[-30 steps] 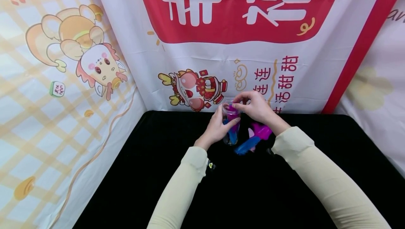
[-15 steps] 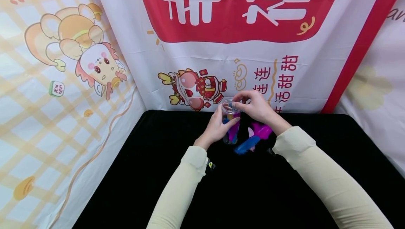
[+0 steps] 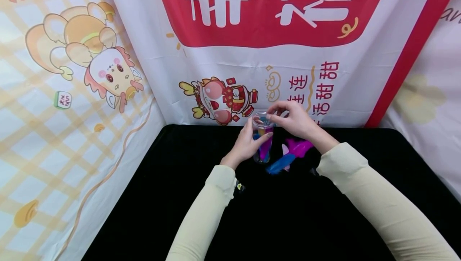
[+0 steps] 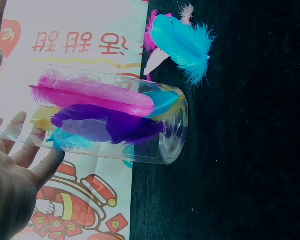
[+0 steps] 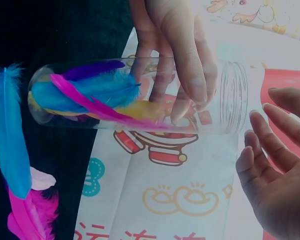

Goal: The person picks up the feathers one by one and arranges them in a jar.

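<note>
My left hand (image 3: 246, 143) grips a clear jar (image 5: 235, 97) round its upper body, with the thumb across the near side in the head view. Its mouth is uncovered. Inside lie several feathers (image 4: 107, 120) in pink, purple, blue and yellow, mostly toward the bottom. My right hand (image 3: 297, 123) is beside the jar's mouth. In the right wrist view its fingers (image 5: 275, 145) are loosely bent, with nothing between them. On the table, right of the jar, a blue feather (image 3: 281, 164) overlaps a magenta feather (image 3: 299, 147) and a pale pink feather (image 5: 42, 179).
The black table (image 3: 201, 213) ends at the back against a white cloth backdrop (image 3: 216, 61) with red printing. A patterned cloth (image 3: 83, 133) hangs along the left side. A small dark item (image 3: 240, 187) with a yellow-green spot shows beside the left cuff.
A magenta feather at the jar's mouth, under my right fingers, has gone down inside. My right hand has since drawn slightly right. My left hand keeps its grip on the jar.
</note>
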`<state>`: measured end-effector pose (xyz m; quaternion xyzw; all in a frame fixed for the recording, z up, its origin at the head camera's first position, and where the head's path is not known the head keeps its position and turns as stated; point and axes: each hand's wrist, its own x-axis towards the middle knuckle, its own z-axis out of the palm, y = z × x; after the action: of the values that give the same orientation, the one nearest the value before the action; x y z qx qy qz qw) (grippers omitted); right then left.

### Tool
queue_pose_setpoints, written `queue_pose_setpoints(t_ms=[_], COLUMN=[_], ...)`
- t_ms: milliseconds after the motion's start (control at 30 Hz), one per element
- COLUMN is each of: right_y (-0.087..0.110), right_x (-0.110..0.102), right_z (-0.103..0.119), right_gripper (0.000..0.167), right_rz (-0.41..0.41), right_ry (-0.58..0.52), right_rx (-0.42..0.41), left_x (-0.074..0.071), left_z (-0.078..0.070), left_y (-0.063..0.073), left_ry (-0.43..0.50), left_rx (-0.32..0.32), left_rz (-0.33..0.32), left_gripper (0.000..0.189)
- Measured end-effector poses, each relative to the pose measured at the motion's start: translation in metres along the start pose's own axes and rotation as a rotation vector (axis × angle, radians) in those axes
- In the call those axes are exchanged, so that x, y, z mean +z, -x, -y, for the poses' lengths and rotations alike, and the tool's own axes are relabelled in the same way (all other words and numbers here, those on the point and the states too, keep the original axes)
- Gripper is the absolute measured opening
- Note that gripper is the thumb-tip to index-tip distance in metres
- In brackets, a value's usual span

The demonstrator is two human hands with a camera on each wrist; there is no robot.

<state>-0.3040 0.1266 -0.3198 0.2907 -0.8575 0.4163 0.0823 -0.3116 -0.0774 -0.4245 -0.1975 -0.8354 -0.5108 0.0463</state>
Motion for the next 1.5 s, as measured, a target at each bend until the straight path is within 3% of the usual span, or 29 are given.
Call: queue_pose_setpoints(t_ms=[500,800,1033,1500], right_y=[0.015,0.022,0.028,0.035], right_x=[-0.008,-0.012,-0.013,-0.017], right_z=[-0.01,-0.02,-0.03,-0.051], right_gripper=[0.017,0.024,0.018,0.024], right_rz=[-0.013,0.016,0.015,0.023], right_ry=[-0.012,-0.027,-0.017,0.007], right_rx=[0.042,0.052,0.06,0.158], left_x=[0.002,0.002,0.002,0.002], left_z=[0.001,0.0,0.0,0.0], left_y=[0.0,0.0,0.0,0.0], left_ry=[-0.011,-0.003,-0.014,-0.013], left_rx=[0.003,-0.006,0.009,0.01], left_rz=[-0.015,-0.016,-0.022,-0.021], left_gripper=[0.087,0.086,0.084,0.084])
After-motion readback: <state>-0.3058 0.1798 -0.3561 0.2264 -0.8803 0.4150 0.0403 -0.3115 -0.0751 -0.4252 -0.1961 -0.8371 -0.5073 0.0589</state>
